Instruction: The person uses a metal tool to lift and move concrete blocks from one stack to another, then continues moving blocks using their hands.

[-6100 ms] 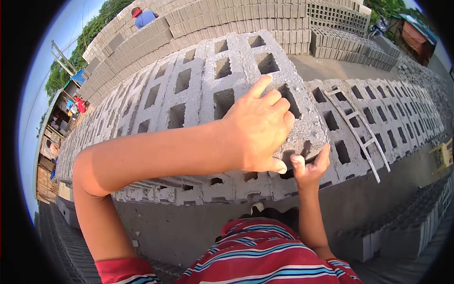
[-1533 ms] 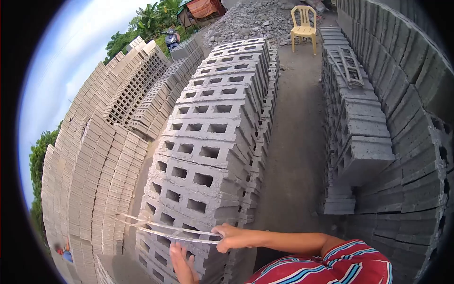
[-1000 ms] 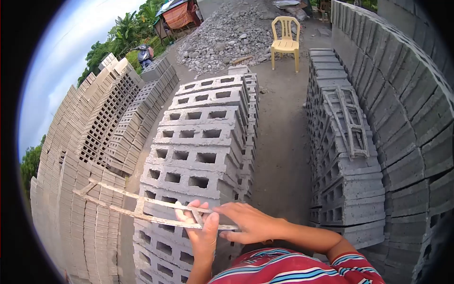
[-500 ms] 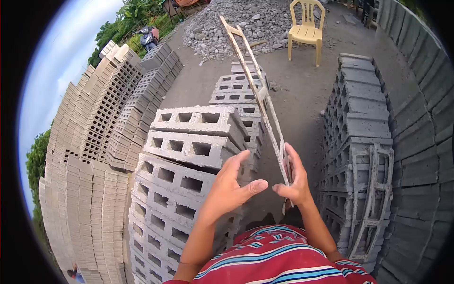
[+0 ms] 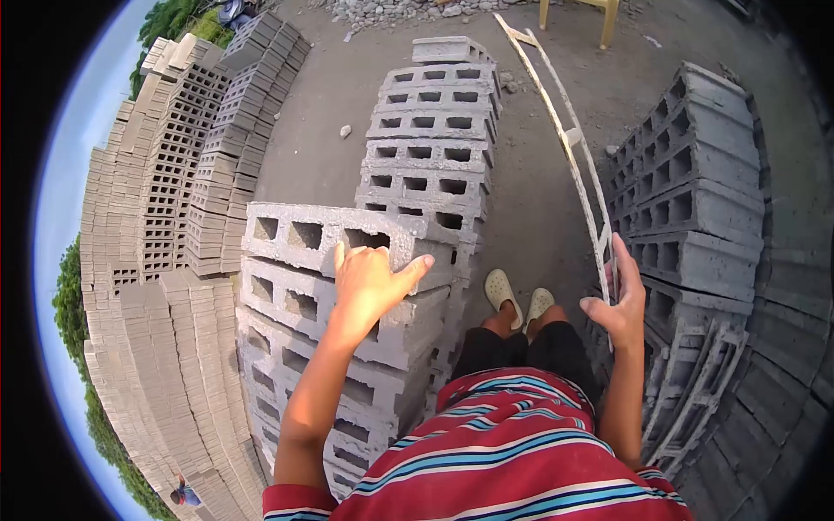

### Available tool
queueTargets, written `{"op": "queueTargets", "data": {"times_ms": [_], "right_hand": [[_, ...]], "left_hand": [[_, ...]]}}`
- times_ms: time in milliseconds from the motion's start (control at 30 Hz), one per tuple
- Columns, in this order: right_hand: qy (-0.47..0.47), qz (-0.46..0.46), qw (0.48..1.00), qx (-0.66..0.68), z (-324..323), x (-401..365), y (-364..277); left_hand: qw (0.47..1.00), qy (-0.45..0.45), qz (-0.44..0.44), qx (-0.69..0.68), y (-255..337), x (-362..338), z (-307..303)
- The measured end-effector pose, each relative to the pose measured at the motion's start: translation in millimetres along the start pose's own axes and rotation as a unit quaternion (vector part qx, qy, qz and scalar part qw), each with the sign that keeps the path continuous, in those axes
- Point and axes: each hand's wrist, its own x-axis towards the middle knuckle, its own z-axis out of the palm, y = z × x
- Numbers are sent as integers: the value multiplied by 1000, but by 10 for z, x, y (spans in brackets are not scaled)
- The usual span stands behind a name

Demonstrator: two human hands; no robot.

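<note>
My left hand is at the top hollow concrete block of the near stack. Its fingers hook into the block's right-hand hole, with the thumb stretched along the face near the corner. Over on the right, my right hand grips the lower end of a narrow, ladder-like frame, two pale rails joined by short crosspieces. The frame slants up and away, its far end over the grey ground. My fingers are behind the rails and partly hidden, the thumb in front.
Another block stack stands behind the near one. To the right is a darker stack with similar frames leaning on it. Tall block walls rise at left. A plastic chair and gravel lie ahead.
My left hand has moved from the air left and down onto the top block. My right hand has carried the frame to the right. The view has tilted down, showing my feet.
</note>
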Motion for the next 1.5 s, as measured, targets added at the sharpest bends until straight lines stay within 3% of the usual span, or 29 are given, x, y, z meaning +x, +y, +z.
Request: {"op": "queueTargets", "data": {"times_ms": [67,200,267,367,467,500,600,700,833,1067,1267,1300,1400,1433,1500], "right_hand": [[-14,21,999,-34,22,-50,0],[-51,89,994,-23,243,30,25],[-77,81,994,-15,334,150,123],[-121,75,989,-40,452,417,181],[-156,57,983,-83,501,719,286],[-162,52,981,-91,502,800,293],[-171,56,977,-113,506,956,299],[-179,82,971,-133,460,975,328],[-181,108,971,-110,353,997,419],[-163,130,970,-122,244,1146,513],[-211,125,960,-132,331,1197,486],[-224,128,958,-121,363,1198,493],[-282,161,941,-93,487,1158,469],[-297,151,939,-90,522,1133,476],[-332,133,932,-56,572,1103,423]], "left_hand": [[998,-54,-7,-35,24,75,-93],[997,-57,-42,-14,14,212,-19],[999,-37,-34,10,30,271,30],[992,-65,-91,-54,72,342,11],[977,-166,-124,-41,116,408,-68],[980,-137,-131,-67,94,401,-24],[993,89,-41,-70,-65,319,304],[983,-79,-153,-64,65,396,88],[968,-113,-166,-151,-7,393,101],[949,-209,-215,-94,132,516,-133],[956,-220,-182,-71,125,506,-145],[957,-211,-182,-79,149,509,-162],[986,-55,-62,-143,-38,387,125],[979,-150,-93,-106,-25,387,38],[995,-57,-70,-36,30,241,26]]}}
